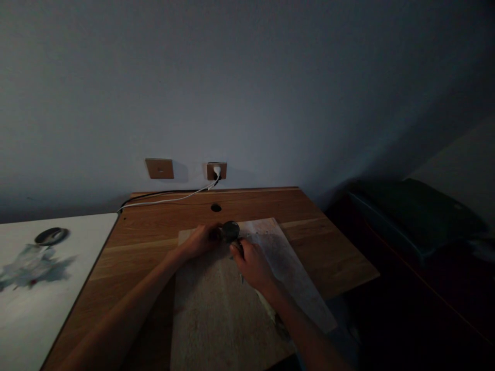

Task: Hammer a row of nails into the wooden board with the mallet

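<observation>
Above the far part of a pale board (209, 319), a dark object with a round head (231, 231) is held between my hands; dim light hides its exact kind. My right hand (253, 263) is closed around its short lower part. On the other side, my left hand (201, 241) has its fingers bent at the head's left edge, where dark shadow hides the fingertips. A long pale tool-like thing (267, 305) with a dark end lies on the board, partly under my right forearm. A thin light sliver (242, 278) shows beside my right hand.
The board lies on a wooden table (320, 242) against a wall. White and black cables (166, 200) run from a wall socket (216, 171) along its back edge. At left, a white table (88, 242) bears a round dark dish (51, 236). A dark padded block (417, 216) stands right.
</observation>
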`<state>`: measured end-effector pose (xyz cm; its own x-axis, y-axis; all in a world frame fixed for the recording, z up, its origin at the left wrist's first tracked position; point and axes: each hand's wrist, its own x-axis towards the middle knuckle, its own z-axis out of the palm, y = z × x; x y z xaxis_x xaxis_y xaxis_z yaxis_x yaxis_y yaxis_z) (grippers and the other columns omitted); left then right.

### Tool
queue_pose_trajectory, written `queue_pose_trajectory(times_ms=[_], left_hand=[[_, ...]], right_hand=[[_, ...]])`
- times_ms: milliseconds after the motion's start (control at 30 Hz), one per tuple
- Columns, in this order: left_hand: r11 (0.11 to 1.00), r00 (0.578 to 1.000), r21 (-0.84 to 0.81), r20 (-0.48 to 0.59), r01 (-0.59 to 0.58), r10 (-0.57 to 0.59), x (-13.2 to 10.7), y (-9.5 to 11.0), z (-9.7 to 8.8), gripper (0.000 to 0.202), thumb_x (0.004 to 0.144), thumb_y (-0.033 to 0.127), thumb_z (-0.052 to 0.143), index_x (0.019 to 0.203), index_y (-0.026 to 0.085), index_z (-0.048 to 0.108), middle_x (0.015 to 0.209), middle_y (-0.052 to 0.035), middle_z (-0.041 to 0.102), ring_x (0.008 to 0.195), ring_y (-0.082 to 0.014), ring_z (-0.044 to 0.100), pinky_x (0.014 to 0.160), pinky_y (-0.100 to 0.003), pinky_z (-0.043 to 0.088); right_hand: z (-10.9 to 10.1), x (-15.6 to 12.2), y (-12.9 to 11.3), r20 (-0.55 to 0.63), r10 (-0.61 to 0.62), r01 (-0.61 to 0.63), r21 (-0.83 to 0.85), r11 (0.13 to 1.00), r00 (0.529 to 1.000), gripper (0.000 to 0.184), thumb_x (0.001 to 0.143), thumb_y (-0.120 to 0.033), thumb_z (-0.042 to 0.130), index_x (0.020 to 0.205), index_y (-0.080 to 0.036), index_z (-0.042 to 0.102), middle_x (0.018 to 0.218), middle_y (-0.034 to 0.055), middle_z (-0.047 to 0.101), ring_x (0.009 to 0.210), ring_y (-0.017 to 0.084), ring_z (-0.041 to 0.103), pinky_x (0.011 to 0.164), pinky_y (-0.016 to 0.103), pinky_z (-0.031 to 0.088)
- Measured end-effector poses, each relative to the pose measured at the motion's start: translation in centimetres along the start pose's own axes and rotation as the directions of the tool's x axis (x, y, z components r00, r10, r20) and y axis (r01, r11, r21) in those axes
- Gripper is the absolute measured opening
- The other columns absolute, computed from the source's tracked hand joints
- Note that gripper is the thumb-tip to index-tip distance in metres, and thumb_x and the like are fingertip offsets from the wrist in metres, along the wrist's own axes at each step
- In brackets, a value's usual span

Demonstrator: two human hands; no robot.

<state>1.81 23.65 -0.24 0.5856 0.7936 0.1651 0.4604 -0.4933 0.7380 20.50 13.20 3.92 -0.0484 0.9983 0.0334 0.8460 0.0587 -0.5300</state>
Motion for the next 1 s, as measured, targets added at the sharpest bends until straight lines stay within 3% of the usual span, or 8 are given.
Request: queue_pose_trajectory(times_ms=[233,367,433,500,600,700,867,1000], left_hand=[[1.0,1.0,0.009,0.027,0.004,-0.004,0.0,-0.2,0.0,0.042,0.075,0.015,0.062,0.117,0.018,0.064,0.089,-0.0016,0.072,0.077,-0.0176,0.065,0.069,-0.026,0.046],[0.996,0.999,0.082,0.004,-0.033,0.033,0.0,0.3,0.1,0.034,0.072,0.019,0.066,0.105,0.017,0.061,0.098,-0.0051,0.066,0.081,-0.0189,0.062,0.071,-0.028,0.047],[0.983,0.996,0.161,-0.002,-0.086,0.087,-0.1,1.2,0.1,0.027,0.074,0.024,0.068,0.098,0.017,0.059,0.099,-0.0058,0.063,0.082,-0.019,0.06,0.071,-0.029,0.047],[0.953,0.987,0.257,0.06,-0.162,0.152,-0.2,2.4,0.2,0.017,0.08,0.028,0.066,0.092,0.018,0.059,0.093,-0.0044,0.061,0.08,-0.0187,0.059,0.071,-0.029,0.047],[0.864,0.952,0.403,0.184,-0.301,0.245,-0.5,4.1,0.6,0.017,0.081,0.034,0.068,0.088,0.019,0.063,0.092,-0.0048,0.061,0.083,-0.0206,0.059,0.073,-0.031,0.048],[0.773,0.926,0.512,0.24,-0.376,0.292,-0.7,4.9,1.4,0.014,0.079,0.03,0.071,0.084,0.018,0.066,0.095,-0.0075,0.061,0.09,-0.0229,0.059,0.077,-0.033,0.049],[0.734,0.927,0.567,0.262,-0.373,0.269,-0.6,5.2,1.3,0.002,0.079,0.016,0.066,0.08,0.016,0.067,0.094,-0.0091,0.06,0.09,-0.0235,0.06,0.079,-0.034,0.05],[0.824,0.959,0.491,0.18,-0.282,0.22,-0.5,4.5,-1.3,0.007,0.082,0.017,0.063,0.089,0.018,0.067,0.11,-0.0088,0.06,0.087,-0.0199,0.062,0.074,-0.03,0.049]], right_hand=[[-0.3,-0.2,0.0,0.025,-0.013,0.013,-0.009,1.0,1.0,0.024,0.101,-0.031,0.05,0.095,-0.015,0.067,0.083,0.0102,0.075,0.078,0.024,0.07,0.064,0.029,0.041],[-1.0,-1.3,1.2,-0.044,0.019,-0.016,0.071,0.997,0.999,0.027,0.102,-0.034,0.046,0.094,-0.017,0.066,0.076,0.0061,0.072,0.069,0.02,0.067,0.06,0.027,0.038],[-1.1,-2.2,2.4,-0.053,0.039,-0.034,0.093,0.995,0.998,0.028,0.102,-0.035,0.045,0.092,-0.018,0.066,0.074,0.0047,0.071,0.064,0.018,0.065,0.059,0.027,0.037],[-1.0,-3.1,3.7,-0.045,0.06,-0.057,0.063,0.996,0.997,0.03,0.102,-0.036,0.045,0.092,-0.018,0.066,0.076,0.006,0.072,0.068,0.019,0.066,0.062,0.027,0.038],[-0.4,-4.0,4.9,-0.049,0.142,-0.144,-0.049,0.988,0.989,0.031,0.103,-0.038,0.044,0.098,-0.018,0.068,0.085,0.0098,0.075,0.081,0.023,0.069,0.066,0.028,0.04],[0.0,-4.3,5.1,-0.045,0.2,-0.204,-0.121,0.971,0.979,0.032,0.104,-0.038,0.044,0.106,-0.018,0.068,0.092,0.0115,0.077,0.088,0.025,0.07,0.069,0.029,0.041],[-0.2,-4.1,5.0,-0.02,0.184,-0.185,-0.088,0.979,0.983,0.033,0.105,-0.037,0.042,0.105,-0.018,0.069,0.093,0.0107,0.077,0.086,0.023,0.071,0.07,0.028,0.042],[-0.1,-4.1,5.2,-0.04,0.165,-0.168,-0.077,0.983,0.985,0.034,0.105,-0.037,0.041,0.106,-0.017,0.069,0.094,0.0118,0.077,0.089,0.025,0.071,0.072,0.029,0.042]])
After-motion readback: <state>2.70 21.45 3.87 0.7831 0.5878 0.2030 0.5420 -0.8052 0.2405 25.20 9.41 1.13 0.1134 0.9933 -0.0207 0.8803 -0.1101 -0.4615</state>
